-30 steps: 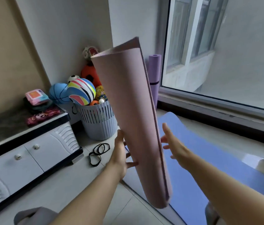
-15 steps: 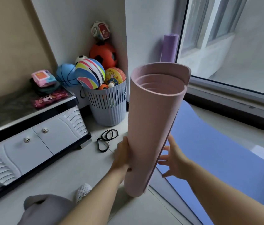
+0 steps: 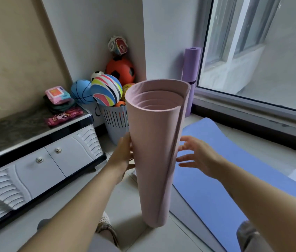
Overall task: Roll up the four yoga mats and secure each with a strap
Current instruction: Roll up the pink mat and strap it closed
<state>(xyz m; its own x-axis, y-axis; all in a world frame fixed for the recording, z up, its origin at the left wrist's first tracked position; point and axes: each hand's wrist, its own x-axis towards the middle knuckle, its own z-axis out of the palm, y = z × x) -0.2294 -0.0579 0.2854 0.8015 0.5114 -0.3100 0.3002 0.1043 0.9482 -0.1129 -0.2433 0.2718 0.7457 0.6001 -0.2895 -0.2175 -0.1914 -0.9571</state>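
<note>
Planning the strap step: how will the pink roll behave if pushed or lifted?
Pink roll likely unwinds: loose coils at top, outer edge free, unstrapped. Probably tips easily: tall, narrow, standing on end, only the left hand against it.

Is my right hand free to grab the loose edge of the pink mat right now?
Probably yes: the right hand is open beside the pink mat, whose loose edge faces it with nothing between.

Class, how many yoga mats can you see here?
3: pink roll upright between left hand and right hand, purple roll standing by the window, blue mat flat on the floor. A fourth may be hidden.
</note>
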